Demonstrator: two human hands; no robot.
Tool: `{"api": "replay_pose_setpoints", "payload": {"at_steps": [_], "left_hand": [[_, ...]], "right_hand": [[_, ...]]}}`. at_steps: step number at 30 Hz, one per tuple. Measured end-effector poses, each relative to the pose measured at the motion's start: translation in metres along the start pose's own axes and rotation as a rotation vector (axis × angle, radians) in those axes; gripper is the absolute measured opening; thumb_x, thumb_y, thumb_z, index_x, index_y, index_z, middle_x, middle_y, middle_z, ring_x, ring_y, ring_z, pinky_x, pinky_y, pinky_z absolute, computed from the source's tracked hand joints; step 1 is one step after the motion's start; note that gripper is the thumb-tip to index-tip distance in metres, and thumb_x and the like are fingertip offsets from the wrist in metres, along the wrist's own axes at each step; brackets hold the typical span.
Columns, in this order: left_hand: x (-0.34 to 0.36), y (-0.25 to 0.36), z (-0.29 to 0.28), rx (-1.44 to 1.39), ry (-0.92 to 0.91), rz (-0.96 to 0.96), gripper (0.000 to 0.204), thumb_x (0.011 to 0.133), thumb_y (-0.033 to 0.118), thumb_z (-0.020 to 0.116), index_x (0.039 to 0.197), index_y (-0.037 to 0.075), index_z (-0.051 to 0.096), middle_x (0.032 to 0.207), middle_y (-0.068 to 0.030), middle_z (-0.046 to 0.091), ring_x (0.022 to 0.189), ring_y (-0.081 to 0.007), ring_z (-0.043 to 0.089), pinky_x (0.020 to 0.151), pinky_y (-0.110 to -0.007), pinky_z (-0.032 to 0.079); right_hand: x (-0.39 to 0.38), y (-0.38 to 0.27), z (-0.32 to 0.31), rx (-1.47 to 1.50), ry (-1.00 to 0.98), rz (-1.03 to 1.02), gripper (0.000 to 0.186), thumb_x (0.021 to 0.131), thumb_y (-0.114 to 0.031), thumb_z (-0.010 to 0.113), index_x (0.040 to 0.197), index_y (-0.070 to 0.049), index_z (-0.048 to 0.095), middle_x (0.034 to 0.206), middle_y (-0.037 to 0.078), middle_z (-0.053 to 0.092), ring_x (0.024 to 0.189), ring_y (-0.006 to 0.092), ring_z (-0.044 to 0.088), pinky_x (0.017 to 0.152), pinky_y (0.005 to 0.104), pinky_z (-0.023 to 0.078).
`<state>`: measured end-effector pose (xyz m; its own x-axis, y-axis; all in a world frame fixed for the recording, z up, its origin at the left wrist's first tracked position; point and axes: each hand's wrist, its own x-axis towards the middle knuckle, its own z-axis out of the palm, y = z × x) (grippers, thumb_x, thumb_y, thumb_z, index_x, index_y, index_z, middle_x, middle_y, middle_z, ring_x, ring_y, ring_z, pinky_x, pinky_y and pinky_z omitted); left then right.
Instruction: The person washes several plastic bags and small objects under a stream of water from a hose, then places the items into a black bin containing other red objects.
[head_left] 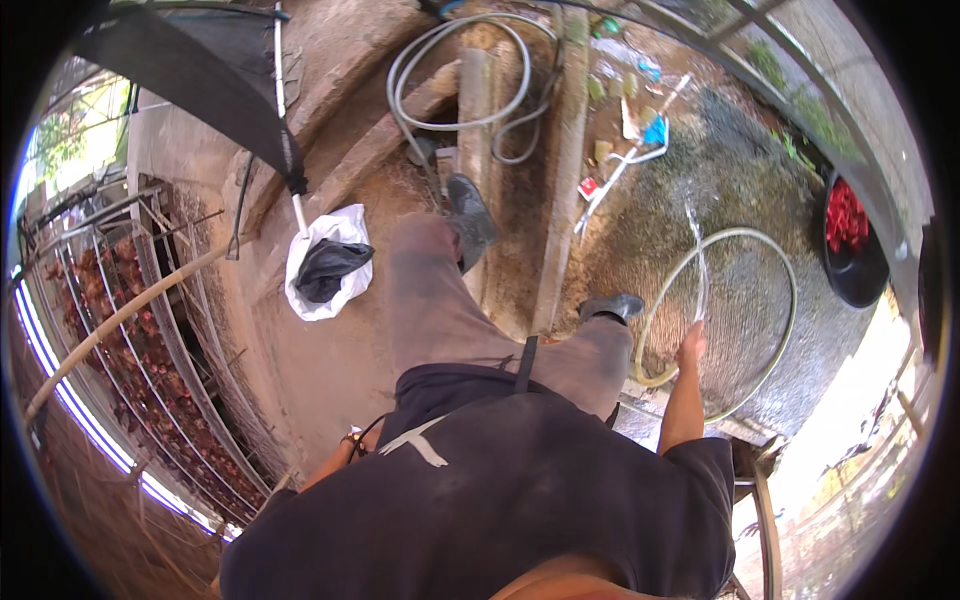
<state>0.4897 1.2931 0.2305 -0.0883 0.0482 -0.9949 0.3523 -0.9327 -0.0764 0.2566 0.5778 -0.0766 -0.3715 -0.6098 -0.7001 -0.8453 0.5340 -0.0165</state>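
My right hand (692,343) is closed round the end of a pale hose (795,300), out to my right. A jet of water (701,265) shoots forward from it onto the wet concrete floor (745,190). The rest of this hose makes a wide loop on the floor around the jet. My left hand (368,438) is low beside my left hip, with a band at the wrist; its fingers are mostly hidden by my dark shirt.
A white sack (350,300) with black plastic in it lies left of my boots (470,225). Ahead are coiled hose (395,85), concrete kerbs (565,170), a white pipe (655,125) and litter. A black basin (865,285) holds red things; caged brown birds (130,370) line the left.
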Motion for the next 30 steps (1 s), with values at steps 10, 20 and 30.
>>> {"api": "replay_pose_setpoints", "payload": {"at_steps": [10, 20, 30], "left_hand": [[-0.036, 0.005, -0.205, 0.085, 0.071, -0.106, 0.03, 0.087, 0.027, 0.049, 0.101, 0.002, 0.06, 0.102, -0.0137, 0.063, 0.09, -0.0282, 0.06, 0.078, -0.039, 0.045], [0.08, 0.132, -0.149, 0.101, 0.083, -0.012, 0.029, 0.086, 0.027, 0.049, 0.095, 0.002, 0.061, 0.097, -0.0151, 0.064, 0.086, -0.0313, 0.061, 0.072, -0.042, 0.046], [0.111, 0.14, -0.292, 0.595, 0.048, -0.344, 0.028, 0.086, 0.028, 0.049, 0.09, 0.003, 0.062, 0.093, -0.0165, 0.064, 0.082, -0.0343, 0.062, 0.066, -0.044, 0.048]], "right_hand": [[-0.057, 0.002, 0.005, -0.758, 0.081, -0.412, 0.073, 0.09, -0.055, 0.028, 0.101, 0.008, 0.061, 0.099, 0.027, 0.062, 0.094, 0.0376, 0.061, 0.076, 0.0455, 0.049], [-0.066, -0.022, 0.079, -0.524, -0.141, 0.042, 0.069, 0.083, -0.057, 0.037, 0.116, 0.0, 0.057, 0.123, 0.023, 0.052, 0.118, 0.0365, 0.048, 0.098, 0.043, 0.037], [0.042, -0.009, 0.208, -0.397, -0.219, 0.017, 0.063, 0.083, -0.054, 0.042, 0.11, 0.001, 0.06, 0.115, 0.023, 0.057, 0.11, 0.0373, 0.053, 0.093, 0.0439, 0.042]]}}
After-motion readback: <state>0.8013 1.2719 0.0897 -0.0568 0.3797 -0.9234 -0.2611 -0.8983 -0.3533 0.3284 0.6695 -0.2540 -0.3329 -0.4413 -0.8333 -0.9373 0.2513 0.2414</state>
